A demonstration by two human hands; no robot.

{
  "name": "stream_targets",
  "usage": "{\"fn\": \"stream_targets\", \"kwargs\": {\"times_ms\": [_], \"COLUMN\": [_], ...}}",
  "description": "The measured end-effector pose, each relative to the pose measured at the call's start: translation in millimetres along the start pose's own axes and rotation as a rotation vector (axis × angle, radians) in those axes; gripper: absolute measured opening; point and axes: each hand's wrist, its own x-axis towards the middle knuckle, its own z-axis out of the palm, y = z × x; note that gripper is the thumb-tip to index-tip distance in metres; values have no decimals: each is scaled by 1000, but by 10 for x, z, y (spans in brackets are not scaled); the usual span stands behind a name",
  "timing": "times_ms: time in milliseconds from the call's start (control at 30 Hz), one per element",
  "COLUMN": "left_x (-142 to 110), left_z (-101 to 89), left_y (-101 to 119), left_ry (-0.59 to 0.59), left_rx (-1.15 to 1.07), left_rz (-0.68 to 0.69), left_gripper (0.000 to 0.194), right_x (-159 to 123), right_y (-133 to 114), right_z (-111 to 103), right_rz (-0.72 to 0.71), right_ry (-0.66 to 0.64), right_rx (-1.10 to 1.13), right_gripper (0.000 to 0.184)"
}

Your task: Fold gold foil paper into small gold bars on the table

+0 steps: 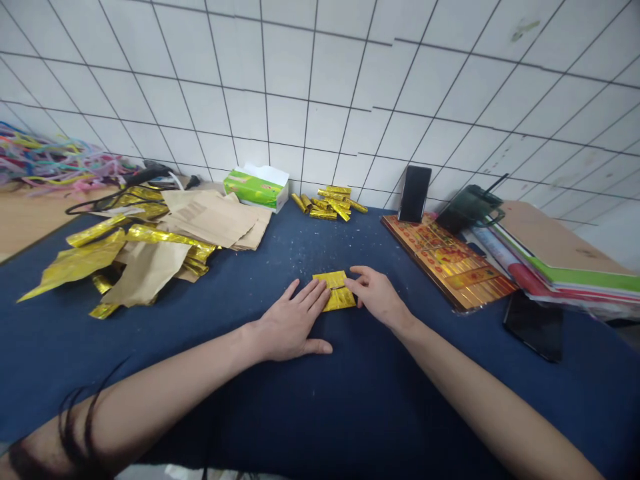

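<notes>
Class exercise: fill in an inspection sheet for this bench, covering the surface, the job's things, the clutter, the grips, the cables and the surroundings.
Surface: blue cloth, flecked with pale specks.
Job's things: gold foil lying folded under both hands; gold rolls heaped near the wall.
Clutter: brown paper and loose foil sheets at left; tissue box; upright phone; flat phone; printed board; folders.
Grips: left hand and right hand both touch the gold foil, neither closed around it.
Cables: black cord at back left.
Surroundings: white tile wall; tangled ribbons at far left.
</notes>
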Motion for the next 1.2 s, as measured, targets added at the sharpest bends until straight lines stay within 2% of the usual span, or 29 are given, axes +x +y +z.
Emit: {"fn": "stream_targets", "kwargs": {"times_ms": [67, 133, 333, 467, 667, 733, 833, 967, 1100, 1200], "left_x": [-7, -17, -44, -59, -109, -118, -115, -96, -77, -70], "left_z": [1, 4, 33, 6, -102, -123, -131, -110, -84, -75], "left_y": [6, 12, 38, 98, 196, 200, 189, 180, 186, 189], "left_ry": [9, 27, 105, 149, 188, 165, 146, 160, 149, 126], "left_rx": [6, 16, 55, 77, 78, 57, 38, 42, 58, 63], "left_rz": [-9, -16, -17, -39, -10, -12, -6, 17, 30, 30], "left_gripper": [93, 92, 90, 87, 56, 48, 42, 50, 56, 56], "right_x": [38, 57, 53, 177, 611, 728, 806, 765, 701, 617], "right_y": [-7, -26, -111, -154, -229, -253, -279, -281, -258, -270], "right_z": [26, 38, 21, -7, -70, -38, 39, 102, 128, 122], "right_rz": [54, 110, 169, 34, -240, -317, -401, -521, -533, -505], "right_ry": [-23, -38, -146, -222, -619, -680, -633, -512, -401, -259], "right_rx": [159, 260, 290, 269, 98, -15, -201, -371, -417, -346], "right_gripper": [41, 33, 19, 13, 14, 14, 13, 12, 9, 9]}}
